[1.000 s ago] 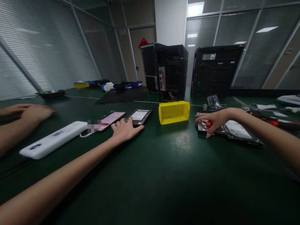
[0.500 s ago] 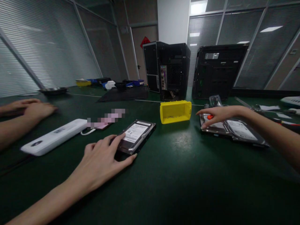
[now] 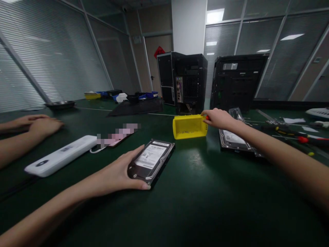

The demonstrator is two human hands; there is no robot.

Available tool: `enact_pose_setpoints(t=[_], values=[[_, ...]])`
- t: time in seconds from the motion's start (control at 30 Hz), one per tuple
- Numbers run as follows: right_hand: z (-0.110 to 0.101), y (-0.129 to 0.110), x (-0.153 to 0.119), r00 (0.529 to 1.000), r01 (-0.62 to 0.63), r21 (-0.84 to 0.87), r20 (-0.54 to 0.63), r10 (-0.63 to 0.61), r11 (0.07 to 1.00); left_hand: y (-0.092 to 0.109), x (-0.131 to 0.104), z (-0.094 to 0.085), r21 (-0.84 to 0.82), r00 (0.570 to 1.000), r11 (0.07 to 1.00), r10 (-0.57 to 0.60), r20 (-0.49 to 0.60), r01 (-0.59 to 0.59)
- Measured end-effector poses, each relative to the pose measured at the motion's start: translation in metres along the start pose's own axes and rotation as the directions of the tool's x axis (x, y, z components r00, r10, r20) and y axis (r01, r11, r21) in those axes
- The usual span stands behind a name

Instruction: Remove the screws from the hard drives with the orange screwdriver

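My left hand (image 3: 125,168) is wrapped round the near left end of a hard drive (image 3: 151,159), its thumb along the near edge and its other fingers partly hidden behind. The drive's white label faces up. My right hand (image 3: 218,118) is closed at the upper right corner of a small yellow bin (image 3: 177,135), fingers over the rim. A small orange-red spot shows by its fingertips; I cannot make out what it is. Tiny bits lie inside the bin, whose open side faces me. Under my right forearm rests another hard drive (image 3: 232,139), partly hidden.
A white power strip (image 3: 63,154) and a blurred pinkish object (image 3: 120,135) lie at left, near another person's hands (image 3: 43,127). Computer cases (image 3: 190,82) stand at the back. Screwdrivers (image 3: 305,139) and paper scraps lie at right. A black mat (image 3: 136,106) lies farther back.
My right hand has moved left from above the right-hand drives to the yellow bin's corner. My left hand has gone from resting over the drive's edge to gripping round its end.
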State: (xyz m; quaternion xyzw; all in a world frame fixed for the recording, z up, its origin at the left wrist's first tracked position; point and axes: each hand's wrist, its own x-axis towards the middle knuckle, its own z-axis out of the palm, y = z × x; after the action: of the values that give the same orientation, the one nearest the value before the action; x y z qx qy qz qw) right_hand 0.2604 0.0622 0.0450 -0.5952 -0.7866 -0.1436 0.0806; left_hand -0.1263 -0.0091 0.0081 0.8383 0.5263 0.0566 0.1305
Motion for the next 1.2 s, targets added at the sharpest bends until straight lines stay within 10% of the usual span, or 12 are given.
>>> enact_pose_setpoints(t=[0.6,0.83,1.2], values=[[-0.004,-0.016,-0.008,0.981,-0.089,0.003,-0.175,0.088,0.996,0.087,0.017,0.045,0.023,0.975,0.997,-0.073,-0.211,0.08],[0.008,-0.043,-0.019,0.937,-0.078,0.322,0.347,-0.041,0.943,0.091,0.016,0.049,-0.004,0.972,0.998,-0.056,-0.227,0.057],[0.028,-0.076,-0.03,0.977,0.049,0.113,0.202,-0.071,0.992,0.094,0.014,0.052,-0.041,0.961,0.999,-0.029,-0.275,0.018]])
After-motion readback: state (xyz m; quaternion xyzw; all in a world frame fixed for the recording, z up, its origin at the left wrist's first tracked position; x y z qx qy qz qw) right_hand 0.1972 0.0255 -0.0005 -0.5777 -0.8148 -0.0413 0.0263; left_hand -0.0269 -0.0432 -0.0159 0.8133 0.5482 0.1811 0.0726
